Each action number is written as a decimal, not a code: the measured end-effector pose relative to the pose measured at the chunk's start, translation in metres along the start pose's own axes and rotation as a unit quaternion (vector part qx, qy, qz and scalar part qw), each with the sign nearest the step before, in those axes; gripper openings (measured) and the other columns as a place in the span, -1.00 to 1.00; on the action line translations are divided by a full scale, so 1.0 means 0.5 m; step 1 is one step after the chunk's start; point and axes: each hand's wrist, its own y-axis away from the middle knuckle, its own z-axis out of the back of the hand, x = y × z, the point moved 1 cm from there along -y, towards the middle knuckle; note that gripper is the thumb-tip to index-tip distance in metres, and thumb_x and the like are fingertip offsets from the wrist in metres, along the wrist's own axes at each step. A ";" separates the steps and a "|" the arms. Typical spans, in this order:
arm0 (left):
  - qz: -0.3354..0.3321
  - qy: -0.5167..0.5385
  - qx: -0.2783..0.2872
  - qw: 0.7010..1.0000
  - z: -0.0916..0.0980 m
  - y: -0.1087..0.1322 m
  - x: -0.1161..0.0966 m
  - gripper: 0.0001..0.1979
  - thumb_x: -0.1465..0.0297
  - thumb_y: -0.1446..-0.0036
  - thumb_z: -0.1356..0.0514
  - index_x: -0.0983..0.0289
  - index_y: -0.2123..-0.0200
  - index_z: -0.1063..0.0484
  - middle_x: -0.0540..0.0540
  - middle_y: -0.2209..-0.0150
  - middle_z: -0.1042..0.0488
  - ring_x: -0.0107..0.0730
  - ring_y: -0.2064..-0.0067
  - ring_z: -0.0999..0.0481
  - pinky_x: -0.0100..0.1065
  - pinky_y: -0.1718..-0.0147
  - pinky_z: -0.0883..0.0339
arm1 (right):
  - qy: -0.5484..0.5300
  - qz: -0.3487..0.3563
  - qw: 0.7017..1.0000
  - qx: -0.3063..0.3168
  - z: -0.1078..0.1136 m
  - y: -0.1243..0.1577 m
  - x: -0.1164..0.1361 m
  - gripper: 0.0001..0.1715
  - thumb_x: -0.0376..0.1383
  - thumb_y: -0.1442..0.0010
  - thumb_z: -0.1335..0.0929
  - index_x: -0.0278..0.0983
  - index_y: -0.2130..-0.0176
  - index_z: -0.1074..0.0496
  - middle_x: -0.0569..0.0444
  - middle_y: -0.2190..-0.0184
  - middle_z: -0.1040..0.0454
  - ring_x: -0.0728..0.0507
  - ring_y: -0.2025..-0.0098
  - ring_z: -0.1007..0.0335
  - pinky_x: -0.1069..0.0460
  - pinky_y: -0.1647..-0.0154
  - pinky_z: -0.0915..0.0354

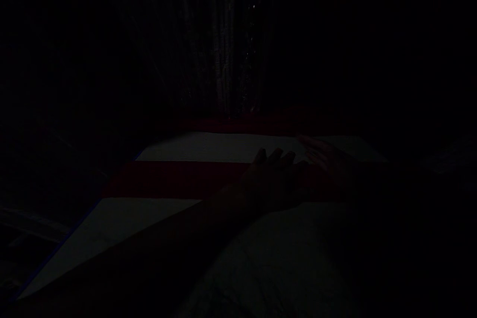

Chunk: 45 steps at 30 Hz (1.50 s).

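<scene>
Reaching left hand (274,181): fingers spread, over the red band (171,179)
Right hand (335,161): beside it, grip too dark to tell
White strip (197,148): beyond left fingertips

I'm seeing the red band (171,179) looking matt, like cloth, the white surface (115,216) appearing matt too, dark folds (224,59) behind glinting glossily

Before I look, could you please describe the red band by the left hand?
Find the pale surface with a blue left edge. The red band crosses it, partly hidden behind the left hand. Unlike the farther red strip, it has pale stretches on both near and far sides.
</scene>
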 end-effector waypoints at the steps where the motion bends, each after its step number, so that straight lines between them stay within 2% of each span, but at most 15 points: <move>1: 0.002 0.001 -0.002 1.000 0.000 0.000 0.000 -0.21 -0.17 -0.42 0.18 0.16 -0.51 0.01 0.22 -0.53 0.11 0.13 -0.53 0.17 0.29 -0.40 0.31 | -0.007 -0.001 1.000 0.005 -0.003 0.001 0.006 -0.04 0.38 -0.21 -0.17 -0.05 -0.36 -0.21 0.12 -0.46 0.00 -0.30 -0.51 0.11 -0.30 -0.55 0.07; 6: 0.003 0.004 0.001 1.000 0.000 0.000 0.001 -0.19 -0.12 -0.43 0.20 0.31 -0.50 0.01 0.24 -0.53 0.11 0.08 -0.53 0.16 0.25 -0.41 0.34 | -0.017 -0.035 0.999 0.025 -0.004 -0.002 0.014 0.11 0.48 -0.07 -0.15 -0.03 -0.36 -0.23 0.15 -0.48 0.07 -0.30 -0.54 0.25 -0.31 -0.57 0.15; 12: -0.003 0.021 0.003 1.000 0.003 0.001 0.000 -0.18 -0.17 -0.40 0.17 0.19 -0.51 0.06 0.22 -0.53 0.12 0.13 -0.53 0.18 0.30 -0.40 0.34 | 0.001 -0.043 0.999 -0.012 0.017 -0.012 -0.005 0.02 0.44 -0.15 -0.16 0.00 -0.36 -0.27 0.19 -0.47 0.03 -0.28 -0.54 0.27 -0.24 -0.59 0.23; 17: 0.005 0.011 0.016 1.000 0.006 -0.001 -0.003 -0.15 -0.16 -0.40 0.19 0.27 -0.52 0.08 0.24 -0.53 0.15 0.10 -0.54 0.21 0.26 -0.41 0.37 | -0.002 -0.019 0.999 0.038 -0.001 -0.014 0.002 0.10 0.47 -0.13 -0.07 -0.01 -0.41 -0.20 0.20 -0.49 0.10 -0.27 -0.55 0.29 -0.28 -0.57 0.17; 22: 0.003 0.007 0.014 1.000 0.006 0.002 -0.005 -0.17 -0.15 -0.41 0.19 0.26 -0.51 0.06 0.20 -0.53 0.14 0.07 -0.54 0.19 0.24 -0.41 0.37 | 0.047 -0.027 0.998 -0.005 0.011 -0.011 0.002 0.05 0.42 -0.18 -0.06 -0.05 -0.40 -0.22 0.19 -0.48 0.06 -0.31 -0.55 0.33 -0.28 -0.59 0.26; 26: 0.008 0.002 0.015 1.000 0.004 0.001 -0.004 -0.15 -0.16 -0.40 0.19 0.27 -0.51 0.06 0.21 -0.53 0.15 0.09 -0.54 0.21 0.25 -0.41 0.36 | 0.039 0.006 0.999 0.012 0.003 -0.007 0.003 -0.02 0.40 -0.22 -0.09 -0.02 -0.37 -0.24 0.24 -0.48 0.08 -0.31 -0.54 0.30 -0.27 -0.59 0.20; 29: 0.008 0.004 0.009 1.000 0.003 -0.001 -0.003 -0.14 -0.18 -0.39 0.19 0.28 -0.51 0.05 0.22 -0.53 0.13 0.11 -0.54 0.19 0.25 -0.41 0.36 | 0.029 0.001 0.999 0.040 -0.006 -0.005 0.003 0.00 0.41 -0.19 -0.12 -0.05 -0.36 -0.26 0.22 -0.48 0.06 -0.30 -0.54 0.25 -0.28 -0.59 0.19; 34: 0.004 0.013 0.018 1.000 0.004 -0.002 -0.003 -0.14 -0.18 -0.39 0.22 0.26 -0.51 0.07 0.20 -0.54 0.16 0.08 -0.54 0.22 0.27 -0.41 0.37 | 0.049 -0.014 0.999 0.013 0.010 -0.007 0.006 0.05 0.43 -0.15 -0.13 -0.06 -0.36 -0.26 0.18 -0.47 0.03 -0.32 -0.55 0.29 -0.29 -0.59 0.28; 38: 0.009 0.003 0.015 1.000 0.006 -0.002 -0.006 -0.15 -0.17 -0.40 0.20 0.27 -0.51 0.05 0.22 -0.53 0.13 0.10 -0.54 0.19 0.28 -0.41 0.35 | 0.022 0.011 0.999 0.040 0.010 -0.013 -0.007 -0.03 0.39 -0.19 -0.16 -0.05 -0.34 -0.28 0.20 -0.48 0.06 -0.31 -0.54 0.25 -0.29 -0.58 0.19; 41: 0.012 0.000 0.011 1.000 0.006 -0.002 -0.008 -0.15 -0.16 -0.41 0.19 0.29 -0.51 0.05 0.22 -0.53 0.12 0.10 -0.53 0.17 0.27 -0.41 0.34 | 0.011 -0.008 0.998 0.057 0.008 -0.016 -0.024 -0.11 0.34 -0.21 -0.20 -0.01 -0.33 -0.30 0.22 -0.46 0.00 -0.29 -0.53 0.20 -0.28 -0.59 0.15; 45: 0.001 0.005 0.002 1.000 0.005 -0.003 -0.006 -0.14 -0.16 -0.41 0.19 0.33 -0.51 0.06 0.24 -0.53 0.11 0.12 -0.53 0.16 0.27 -0.41 0.33 | 0.017 -0.025 0.999 0.038 0.016 -0.019 -0.035 -0.12 0.33 -0.23 -0.14 0.00 -0.34 -0.28 0.22 -0.44 -0.06 -0.29 -0.53 0.17 -0.29 -0.59 0.15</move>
